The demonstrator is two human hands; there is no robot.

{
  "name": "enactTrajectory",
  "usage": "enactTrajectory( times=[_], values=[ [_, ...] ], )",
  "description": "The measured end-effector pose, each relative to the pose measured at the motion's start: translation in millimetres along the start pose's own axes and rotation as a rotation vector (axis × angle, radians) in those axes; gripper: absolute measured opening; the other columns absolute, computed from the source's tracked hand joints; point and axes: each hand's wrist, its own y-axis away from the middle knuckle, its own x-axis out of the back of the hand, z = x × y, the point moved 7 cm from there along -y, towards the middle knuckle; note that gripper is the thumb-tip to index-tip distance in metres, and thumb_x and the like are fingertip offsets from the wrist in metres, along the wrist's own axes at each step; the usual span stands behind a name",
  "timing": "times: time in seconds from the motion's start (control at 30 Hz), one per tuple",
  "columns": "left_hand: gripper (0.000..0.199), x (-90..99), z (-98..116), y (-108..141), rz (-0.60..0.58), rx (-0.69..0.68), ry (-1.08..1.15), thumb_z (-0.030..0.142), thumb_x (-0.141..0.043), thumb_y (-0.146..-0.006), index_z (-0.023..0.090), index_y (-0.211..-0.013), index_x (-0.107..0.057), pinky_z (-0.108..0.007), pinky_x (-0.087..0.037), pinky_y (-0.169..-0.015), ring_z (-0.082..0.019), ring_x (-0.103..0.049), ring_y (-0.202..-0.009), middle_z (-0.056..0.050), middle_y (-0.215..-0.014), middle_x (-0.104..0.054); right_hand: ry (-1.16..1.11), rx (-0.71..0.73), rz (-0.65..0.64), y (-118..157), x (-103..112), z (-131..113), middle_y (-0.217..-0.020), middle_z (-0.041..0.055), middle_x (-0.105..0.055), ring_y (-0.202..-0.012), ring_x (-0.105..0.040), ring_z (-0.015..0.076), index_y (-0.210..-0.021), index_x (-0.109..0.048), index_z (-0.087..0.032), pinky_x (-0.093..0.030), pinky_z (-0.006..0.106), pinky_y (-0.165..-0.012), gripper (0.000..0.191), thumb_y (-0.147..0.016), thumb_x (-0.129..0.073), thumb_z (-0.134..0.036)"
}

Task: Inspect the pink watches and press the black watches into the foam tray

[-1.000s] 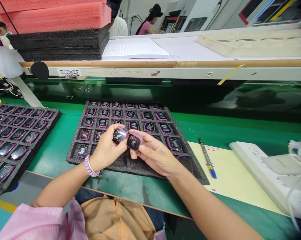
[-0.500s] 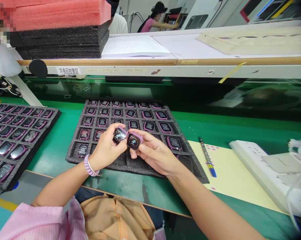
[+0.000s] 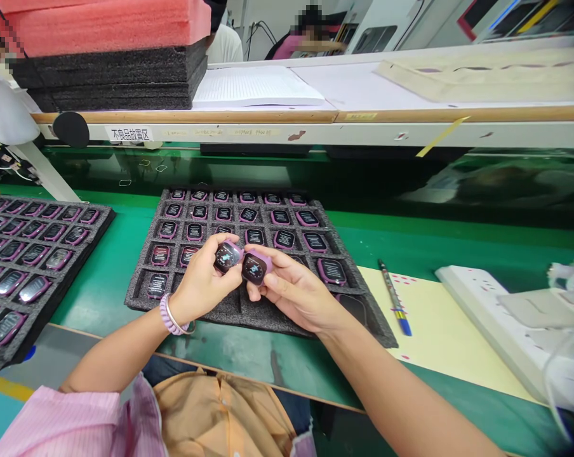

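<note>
Two purple smartwatch bodies without straps are held side by side, their lit screens turned toward me. My left hand [image 3: 206, 274] pinches the left smartwatch [image 3: 228, 256] between thumb and fingers. The right smartwatch [image 3: 255, 267] sits in the fingers of my right hand [image 3: 291, 285]. Both hands hover over a dark grey foam tray [image 3: 230, 308] whose compartments hold many more such watches, most with lit text; two at the left, such as this watch [image 3: 160, 256], have reddish screens. My hands hide part of the tray's middle.
Another foam tray of watches [image 3: 44, 244] lies at the left. To the right are a marker pen [image 3: 395, 298] on a yellow sheet [image 3: 439, 324] and a white power strip [image 3: 487, 324]. A shelf [image 3: 287, 132] behind carries foam blocks [image 3: 106, 70] and an open notebook [image 3: 258, 87]. Other people are beyond.
My hands and both smartwatches stay almost still. In the background, a person in pink has lowered their head and leaned forward.
</note>
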Motion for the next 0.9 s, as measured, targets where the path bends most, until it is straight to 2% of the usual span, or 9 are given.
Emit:
enactTrajectory(
  times=[0.17,0.27,0.33,0.4,0.47,0.57,0.7,0.9],
  values=[
    [0.038,0.1,-1,0,-0.011,0.003,-0.012,0.019,-0.06,-0.08,0.017,-0.117,-0.055,-0.022,-0.047,-0.069,-0.013,-0.059,-0.08,-0.004,-0.103,-0.065,0.014,-0.009,0.005,0,-1,0,-0.085,0.0002,-0.062,-0.071,-0.062,0.0158,-0.125,-0.063,-0.028,-0.051,0.032,-0.07,0.047,-0.084,-0.082,-0.042],
    [0.034,1.4,-4,-2,-0.001,0.017,0.021,0.02,-0.062,-0.081,0.017,-0.114,-0.056,-0.024,-0.048,-0.077,-0.015,-0.06,-0.087,-0.005,-0.103,-0.064,0.008,-0.032,0.034,0,1,0,-0.088,0.001,-0.063,-0.071,-0.062,0.0163,-0.125,-0.063,-0.028,-0.051,0.033,-0.071,0.05,-0.082,-0.083,-0.042],
    [0.04,3.2,-7,-4,0.027,0.056,0.114,0.023,-0.066,-0.081,0.016,-0.118,-0.054,-0.025,-0.05,-0.081,-0.016,-0.061,-0.094,-0.007,-0.107,-0.063,-0.021,-0.06,0.082,-1,5,0,-0.089,0.002,-0.065,-0.074,-0.064,0.0174,-0.129,-0.061,-0.027,-0.052,0.033,-0.073,0.055,-0.082,-0.083,-0.043],
    [0.052,2.2,-13,-5,0.026,0.136,0.246,0.027,-0.071,-0.081,0.016,-0.127,-0.051,-0.024,-0.051,-0.074,-0.015,-0.062,-0.087,-0.007,-0.109,-0.061,-0.062,-0.081,0.146,-2,10,0,-0.091,0.003,-0.067,-0.075,-0.065,0.0182,-0.133,-0.058,-0.026,-0.051,0.033,-0.073,0.058,-0.083,-0.081,-0.043],
    [0.061,-2.4,-18,-5,-0.013,0.237,0.382,0.033,-0.073,-0.081,0.016,-0.134,-0.047,-0.022,-0.05,-0.061,-0.01,-0.06,-0.07,-0.006,-0.107,-0.061,-0.088,-0.083,0.201,-3,16,-2,-0.095,0.0046,-0.069,-0.075,-0.065,0.018,-0.132,-0.057,-0.024,-0.051,0.033,-0.073,0.057,-0.083,-0.08,-0.042],
    [0.064,-8.5,-20,-3,-0.065,0.334,0.526,0.041,-0.071,-0.083,0.018,-0.138,-0.046,-0.02,-0.048,-0.052,-0.007,-0.059,-0.058,-0.004,-0.103,-0.061,-0.076,-0.062,0.236,-4,20,-6,-0.102,0.0063,-0.07,-0.072,-0.062,0.016,-0.127,-0.057,-0.024,-0.05,0.031,-0.07,0.052,-0.083,-0.078,-0.041],
    [0.058,-10.4,-16,-3,-0.086,0.318,0.576,0.036,-0.07,-0.081,0.019,-0.133,-0.05,-0.021,-0.056,-0.057,-0.008,-0.065,-0.061,-0.004,-0.104,-0.062,-0.01,-0.053,0.243,-4,21,-8,-0.102,0.0053,-0.068,-0.068,-0.06,0.0149,-0.12,-0.057,-0.023,-0.048,0.031,-0.066,0.047,-0.081,-0.078,-0.04],
    [0.044,-11.1,-16,-3,-0.078,0.304,0.538,0.023,-0.064,-0.076,0.018,-0.119,-0.054,-0.024,-0.062,-0.065,-0.012,-0.07,-0.064,-0.002,-0.097,-0.064,0.057,-0.017,0.247,-3,19,-8,-0.083,-0.0001,-0.063,-0.067,-0.06,0.0157,-0.116,-0.059,-0.022,-0.048,0.032,-0.066,0.045,-0.078,-0.079,-0.035]
  ],
)
